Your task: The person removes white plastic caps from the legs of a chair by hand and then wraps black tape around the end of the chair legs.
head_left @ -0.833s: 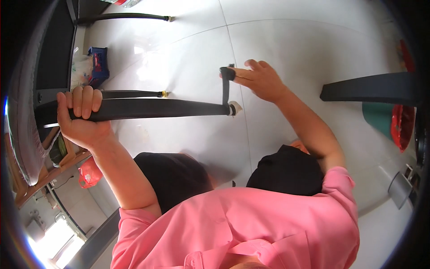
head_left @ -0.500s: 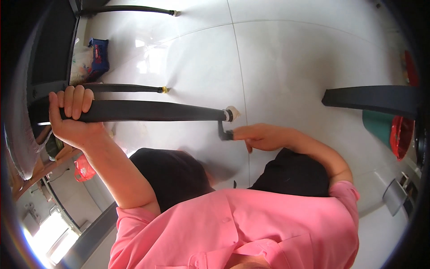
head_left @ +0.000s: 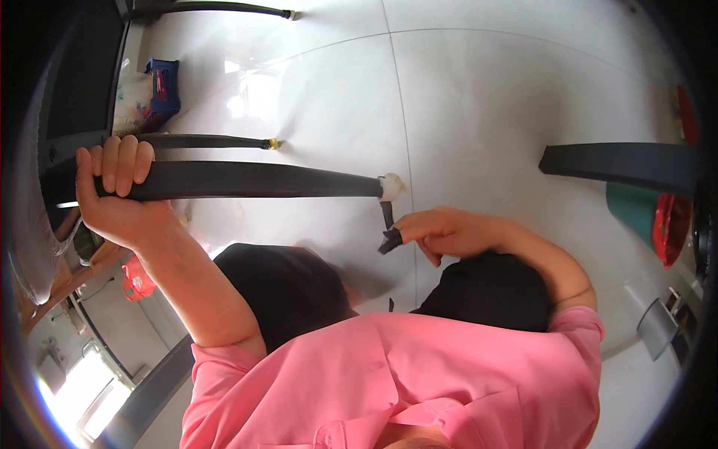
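My left hand is wrapped round the thick upper part of a black furniture leg, which points to the right. A whitish, frayed-looking pad covers the leg's tip. From just beside it, a black tape-like strip comes down toward me. The fingers of my right hand are pinched on the strip's loose, crumpled end, a little below and right of the leg tip. Behind it run a second black leg with a yellowish tip and a third leg farther off.
Pale glossy floor tiles lie beneath. A blue container stands at the left, behind the legs. At the right a dark tapered beam juts in, near a green object and a red bag. Another red bag is at left.
My right hand has shifted slightly down and right with the strip's end. The strip, bent like a hook before, now runs straighter from the leg tip. My left hand keeps its hold.
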Demonstrator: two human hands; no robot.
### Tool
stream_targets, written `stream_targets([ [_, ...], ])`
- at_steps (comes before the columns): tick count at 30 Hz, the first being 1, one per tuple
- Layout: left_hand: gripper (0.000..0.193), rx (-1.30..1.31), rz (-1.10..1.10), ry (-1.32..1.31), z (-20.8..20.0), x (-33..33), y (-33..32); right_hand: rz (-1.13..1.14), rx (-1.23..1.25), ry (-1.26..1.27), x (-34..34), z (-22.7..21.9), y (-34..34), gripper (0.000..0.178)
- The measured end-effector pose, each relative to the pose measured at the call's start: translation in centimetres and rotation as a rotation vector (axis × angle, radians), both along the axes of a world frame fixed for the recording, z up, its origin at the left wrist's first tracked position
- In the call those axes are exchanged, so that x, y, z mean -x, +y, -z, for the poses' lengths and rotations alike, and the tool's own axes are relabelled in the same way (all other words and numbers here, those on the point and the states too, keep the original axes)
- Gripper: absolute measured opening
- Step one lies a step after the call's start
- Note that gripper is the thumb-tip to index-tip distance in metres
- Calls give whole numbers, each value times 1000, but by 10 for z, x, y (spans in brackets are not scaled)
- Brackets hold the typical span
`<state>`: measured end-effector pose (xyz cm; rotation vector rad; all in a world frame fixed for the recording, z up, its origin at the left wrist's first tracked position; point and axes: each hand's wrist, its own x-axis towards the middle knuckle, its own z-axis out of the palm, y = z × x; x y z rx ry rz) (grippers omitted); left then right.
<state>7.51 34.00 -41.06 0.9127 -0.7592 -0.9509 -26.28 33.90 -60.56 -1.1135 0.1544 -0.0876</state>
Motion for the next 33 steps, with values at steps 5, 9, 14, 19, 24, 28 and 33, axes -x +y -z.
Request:
stream_targets([
  [5, 33, -1, 32, 66, 6, -11, -7, 67, 739, 582, -31, 69, -11, 50],
  [9, 33, 9, 16, 35, -10, 5, -5, 916, 923, 456, -8, 147, -93, 42],
  [14, 34, -9, 7, 30, 6, 2, 1, 919, 235, 104, 29, 18, -127, 35],
  [19, 34, 11, 7, 9, 2, 9, -7, 306, 328, 300, -5, 36, -45, 37],
  [24, 34, 1, -20, 32, 3, 8, -6, 314, -145, 283, -26, 45, -15, 25],
  [28, 34, -2, -8, 37, 4, 10, -2, 401, -84, 407, -33, 43, -13, 20],
  [33, 34, 10, 0, 37, 10, 15, -8, 560, -378, 208, -27, 94, 10, 21],
])
